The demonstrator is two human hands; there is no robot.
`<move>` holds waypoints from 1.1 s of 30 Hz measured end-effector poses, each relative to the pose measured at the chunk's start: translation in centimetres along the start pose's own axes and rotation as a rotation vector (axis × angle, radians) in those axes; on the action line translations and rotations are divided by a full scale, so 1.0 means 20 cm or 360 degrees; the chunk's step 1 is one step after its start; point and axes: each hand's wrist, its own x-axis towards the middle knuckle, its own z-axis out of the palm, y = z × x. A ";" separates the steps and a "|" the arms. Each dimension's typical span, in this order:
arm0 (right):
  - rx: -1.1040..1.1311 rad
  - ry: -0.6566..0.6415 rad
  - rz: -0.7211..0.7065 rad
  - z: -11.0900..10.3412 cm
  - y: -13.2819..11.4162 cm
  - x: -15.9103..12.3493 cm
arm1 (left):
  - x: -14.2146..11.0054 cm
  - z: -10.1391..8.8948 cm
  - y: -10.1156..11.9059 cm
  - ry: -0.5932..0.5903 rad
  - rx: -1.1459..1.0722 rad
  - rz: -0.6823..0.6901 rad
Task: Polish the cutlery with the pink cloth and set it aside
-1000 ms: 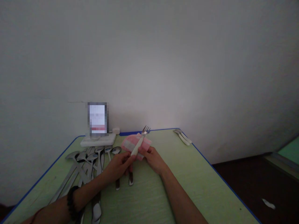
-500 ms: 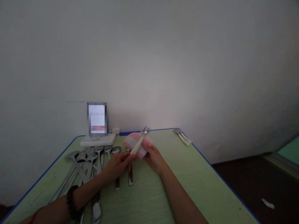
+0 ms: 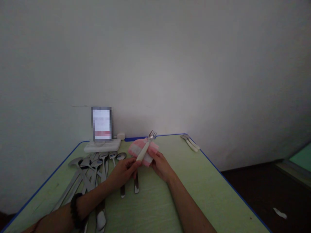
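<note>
A fork (image 3: 145, 150) with a cream handle and metal tines points up and away over the table. My left hand (image 3: 126, 168) pinches the end of its handle. Behind the fork spreads a pink and white cloth (image 3: 136, 148), gripped at its right side by my right hand (image 3: 161, 165), thumb on top. The cloth lies against the fork's handle, and the tines stick out above it. Under and beside my left hand lie a dark-handled utensil (image 3: 136, 186), its upper part hidden, and a spoon (image 3: 121, 156).
Several metal spoons and ladles (image 3: 85, 171) lie heaped on the left of the green table (image 3: 155, 207). Two cream-handled utensils (image 3: 190, 143) rest at the far right edge. A phone (image 3: 102, 124) stands on a white power strip (image 3: 103, 146) by the wall.
Both hands keep their hold on the fork and the cloth. The fork's tines look sharper and slightly turned; the whole view has shifted a little.
</note>
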 end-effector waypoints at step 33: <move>-0.0080 -0.0048 0.0030 -0.01 0.00 0.00 | 0.01 0.01 -0.03 0.0046 -0.0131 -0.0060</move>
